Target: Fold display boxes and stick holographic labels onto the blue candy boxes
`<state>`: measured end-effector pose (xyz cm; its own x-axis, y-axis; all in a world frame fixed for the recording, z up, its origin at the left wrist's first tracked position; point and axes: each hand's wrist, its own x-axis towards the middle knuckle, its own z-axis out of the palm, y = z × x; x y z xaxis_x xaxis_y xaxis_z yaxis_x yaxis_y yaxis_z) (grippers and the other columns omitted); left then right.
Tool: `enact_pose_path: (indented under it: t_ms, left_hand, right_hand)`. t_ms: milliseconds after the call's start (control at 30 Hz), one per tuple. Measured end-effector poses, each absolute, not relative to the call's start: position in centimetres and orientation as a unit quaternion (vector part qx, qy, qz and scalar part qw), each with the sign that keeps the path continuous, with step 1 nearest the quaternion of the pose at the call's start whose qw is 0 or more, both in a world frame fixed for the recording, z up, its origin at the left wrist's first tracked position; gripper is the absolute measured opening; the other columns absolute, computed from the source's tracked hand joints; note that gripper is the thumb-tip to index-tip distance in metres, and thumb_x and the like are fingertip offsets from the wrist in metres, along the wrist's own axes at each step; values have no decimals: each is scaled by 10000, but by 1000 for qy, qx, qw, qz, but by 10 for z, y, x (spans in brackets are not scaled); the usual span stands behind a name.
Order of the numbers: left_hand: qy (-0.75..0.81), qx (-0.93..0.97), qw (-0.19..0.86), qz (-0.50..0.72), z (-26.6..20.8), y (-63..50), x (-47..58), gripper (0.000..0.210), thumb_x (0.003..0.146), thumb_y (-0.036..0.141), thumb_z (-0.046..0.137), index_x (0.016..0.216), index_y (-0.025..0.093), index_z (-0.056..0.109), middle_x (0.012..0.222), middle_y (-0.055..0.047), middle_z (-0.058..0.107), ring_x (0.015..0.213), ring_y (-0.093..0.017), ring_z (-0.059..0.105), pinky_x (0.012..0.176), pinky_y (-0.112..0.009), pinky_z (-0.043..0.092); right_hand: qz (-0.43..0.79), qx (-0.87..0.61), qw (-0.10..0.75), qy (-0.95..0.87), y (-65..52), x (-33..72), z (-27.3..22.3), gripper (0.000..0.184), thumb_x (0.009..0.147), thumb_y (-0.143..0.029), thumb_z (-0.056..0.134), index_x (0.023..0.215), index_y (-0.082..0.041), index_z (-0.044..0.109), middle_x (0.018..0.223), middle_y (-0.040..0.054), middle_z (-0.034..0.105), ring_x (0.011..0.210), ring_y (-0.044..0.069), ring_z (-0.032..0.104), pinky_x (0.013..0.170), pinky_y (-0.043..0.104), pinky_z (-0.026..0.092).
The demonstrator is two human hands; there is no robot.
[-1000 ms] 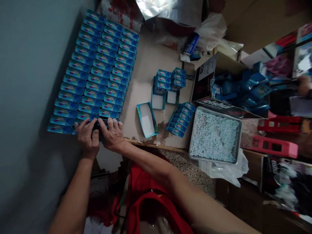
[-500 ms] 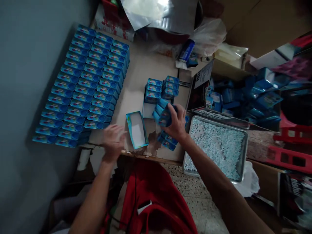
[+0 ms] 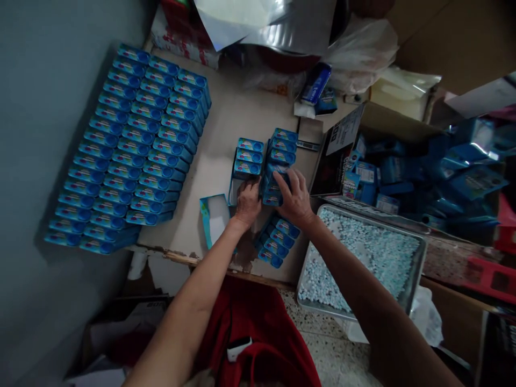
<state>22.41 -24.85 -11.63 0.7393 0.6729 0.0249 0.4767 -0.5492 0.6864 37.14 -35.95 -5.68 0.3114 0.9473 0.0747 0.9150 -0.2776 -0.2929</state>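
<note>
On the table, an open shallow carton [image 3: 234, 194] carries two rows of small blue packs [image 3: 249, 156]. My right hand [image 3: 296, 199] grips several blue packs [image 3: 273, 192] at the near end of the carton's right row, thumb and fingers around them. Curled at the carton's near left part, my left hand [image 3: 248, 204] has its fingertips on the carton, close to those packs; its exact hold is partly hidden. An open blue-edged box lid [image 3: 205, 220] lies left of it, partly behind my left forearm. More blue packs [image 3: 278, 242] lie in a short row below my right hand.
Long rows of blue packs [image 3: 133, 145] stand along the wall at left. A metal tray [image 3: 419, 258] of small pale-blue pellets [image 3: 363, 258] sits at right. Behind it, a cardboard carton [image 3: 338, 145] holds loose blue packs. A blue can [image 3: 316, 84] lies at the back.
My right hand has lowered its cluster of packs into the carton's right row. My left hand has moved right, from beside the open lid to the carton.
</note>
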Motion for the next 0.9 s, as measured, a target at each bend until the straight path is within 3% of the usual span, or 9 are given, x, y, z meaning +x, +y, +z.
enact_pose_path:
  t_ms: [133,233,333,433,533,600,733,833,900]
  left_hand:
    - [327,867,344,149,-122,-249,225,592,911,109,596,1501,159,586,1422,-166,637,1342,-331,562,1200,-483,441]
    - [329,864,349,150,-123,-252,231,594,921,155,644,1511,152,572,1420,-181,637,1345,-343,561,1190,-506,451]
    - [334,866,350,125,-113,-262,234,595,949,208,649,1528,127,538,1432,-202,632,1341,-343,574,1176,-511,471]
    - [316,886,325,95,-91,-277,212,511,1039,263,513,1526,114,542,1425,-197,642,1335,-303,595,1159,-439,488]
    - [296,911,259,127,-66,-282,147,451,1100,303,377,1475,205,609,1414,-130,677,1371,-253,590,1232,-447,406]
    - [342,902,200,171,-52,-271,82,398,1103,307,404,1397,247,665,1333,-102,732,1338,-245,624,1259,-496,373]
    - [550,800,105,217,-43,-207,-41,371,1088,337,452,1330,213,703,1267,-137,756,1303,-287,645,1197,-541,430]
    - [496,839,132,180,-49,-147,-77,391,1066,382,504,1390,247,676,1406,-116,705,1450,-307,538,1283,-588,292]
    - [423,879,165,148,-54,-121,-77,406,1062,370,504,1429,272,650,1499,-100,647,1546,-316,430,1315,-636,174]
  right_hand:
    - [54,-795,135,-589,-359,377,-62,843,921,-475,672,1634,-134,378,1549,235,468,1494,381,386,1223,630,378]
    - [36,-800,91,-592,-353,379,-62,866,962,-573,626,1643,-107,362,1629,255,409,1563,406,316,1247,652,323]
    - [14,-819,40,-572,-352,382,-65,827,1043,-626,460,1639,-61,369,1674,307,342,1586,434,297,1239,705,268]
    - [8,-820,26,-571,-358,384,-66,893,1057,-705,263,1635,-36,384,1631,350,391,1573,407,355,1204,680,310]
    - [-9,-823,79,-563,-357,366,-55,994,976,-822,320,1631,-81,416,1607,365,415,1573,416,352,1152,644,386]
    - [-3,-812,161,-562,-350,327,-43,977,948,-816,452,1630,-117,408,1599,342,437,1554,422,379,1167,630,408]
    - [120,-722,325,-599,-318,195,-39,638,1015,-639,539,1458,-180,555,1361,204,652,1319,306,612,1116,514,526]
    - [197,-710,355,-575,-279,107,-64,776,961,-673,605,1497,-130,471,1388,228,602,1332,309,588,1097,502,541]
    - [194,-728,350,-556,-253,76,-83,905,909,-678,671,1554,-110,386,1488,262,508,1435,335,495,1148,534,491]
